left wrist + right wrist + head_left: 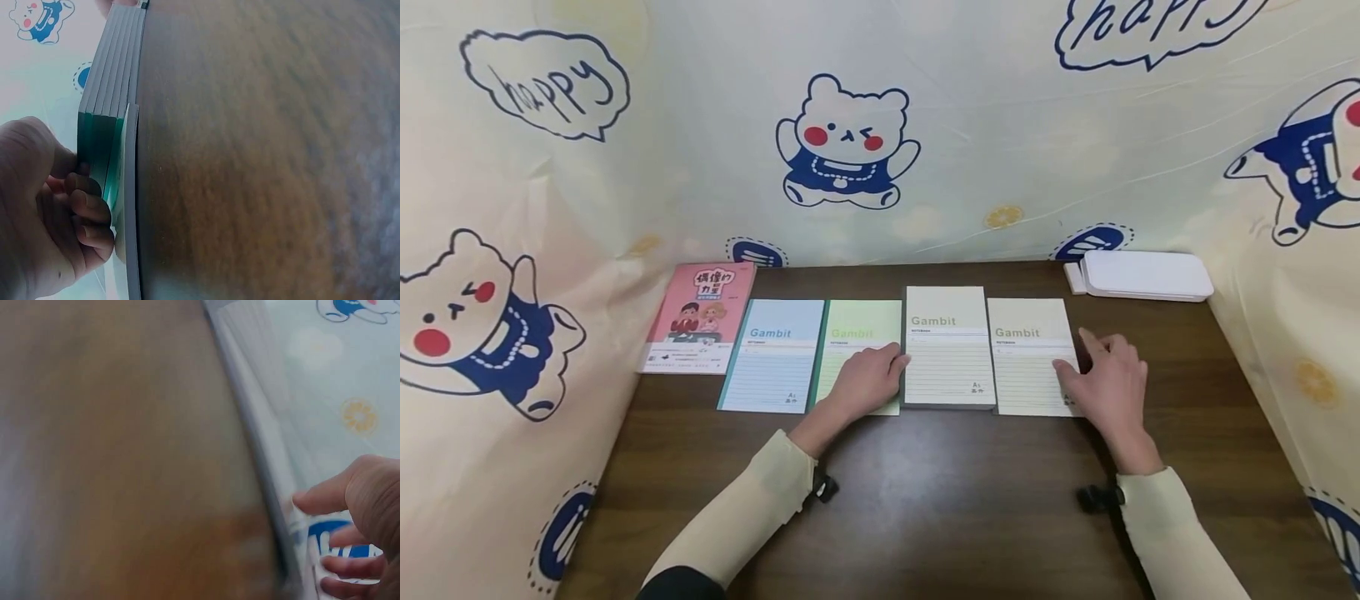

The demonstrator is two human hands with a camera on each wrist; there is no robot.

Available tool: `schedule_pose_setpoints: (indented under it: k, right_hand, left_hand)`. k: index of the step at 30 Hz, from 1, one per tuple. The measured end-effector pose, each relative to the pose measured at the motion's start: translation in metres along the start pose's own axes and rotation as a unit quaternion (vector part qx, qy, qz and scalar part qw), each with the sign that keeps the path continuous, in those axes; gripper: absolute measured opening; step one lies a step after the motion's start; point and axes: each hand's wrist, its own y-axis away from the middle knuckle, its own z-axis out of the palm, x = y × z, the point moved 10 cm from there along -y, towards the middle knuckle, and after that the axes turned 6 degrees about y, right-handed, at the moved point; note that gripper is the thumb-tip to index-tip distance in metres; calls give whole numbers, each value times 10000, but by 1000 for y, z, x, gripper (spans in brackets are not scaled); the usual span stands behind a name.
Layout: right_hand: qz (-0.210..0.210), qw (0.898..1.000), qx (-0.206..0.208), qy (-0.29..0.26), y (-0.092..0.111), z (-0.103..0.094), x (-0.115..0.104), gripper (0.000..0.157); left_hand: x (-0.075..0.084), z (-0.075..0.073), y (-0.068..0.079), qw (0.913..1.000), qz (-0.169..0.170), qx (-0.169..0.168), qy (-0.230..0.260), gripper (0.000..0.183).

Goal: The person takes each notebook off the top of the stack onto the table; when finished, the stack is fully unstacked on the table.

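Note:
In the head view, my left hand (867, 379) reaches over the light green notebook (863, 321). Its thumb and bent fingers touch the left side of a stack of several notebooks (947, 367) with a pale grey cover. Up close in the left wrist view, the bent fingers (94, 209) lie against the dark green spines of the stack (112, 69). A cream notebook (1030, 358) is just right of the stack. Over its right edge, my right hand (1111, 383) touches the cover with the thumb (319, 495), the other fingers spread apart beyond.
A light blue notebook (775, 358) and a pink book (700, 321) lie to the left on the brown wooden table (940, 508). White flat boxes (1146, 275) sit at the back right corner. A patterned cloth (715, 142) hangs behind and at both sides.

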Motion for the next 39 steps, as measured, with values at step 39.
schedule_pose_setpoints:
  k: [39]
  right_hand:
    - [1395, 9817, 31, -1297, 14, -30, 55, 40]
  left_hand:
    - [-3, 6, 2, 9999, 146, -88, 7, 30]
